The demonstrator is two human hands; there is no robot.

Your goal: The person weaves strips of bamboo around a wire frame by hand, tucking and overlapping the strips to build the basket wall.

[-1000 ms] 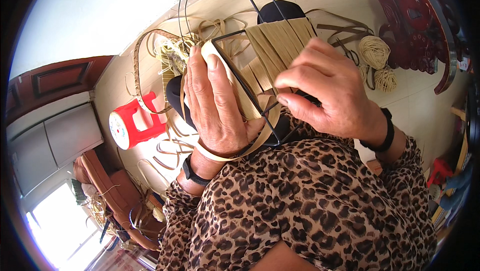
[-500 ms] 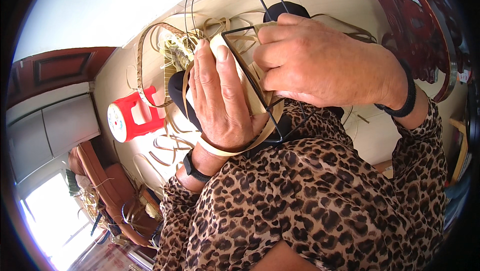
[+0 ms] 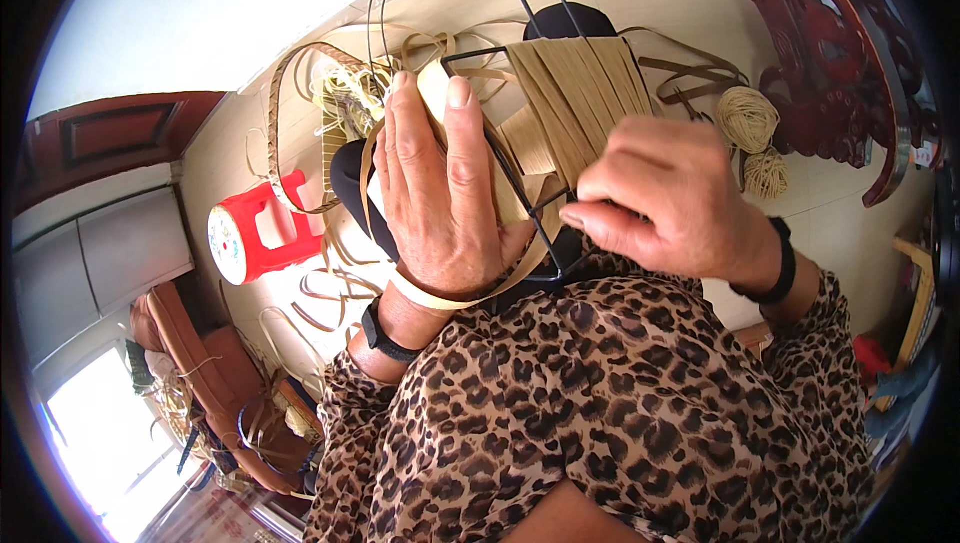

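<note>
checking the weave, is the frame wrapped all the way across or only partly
Partly. Tan strips cover the upper part of the black wire frame, while its lower corner near the right hand is bare wire.

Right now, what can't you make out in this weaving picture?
Head view only:
- Left hand covers the near side of the wire frame and the strips beneath it.
- Right hand: its fingertips curl under, so the grip is hidden.
- The frame's upper wires run off the top edge.
</note>
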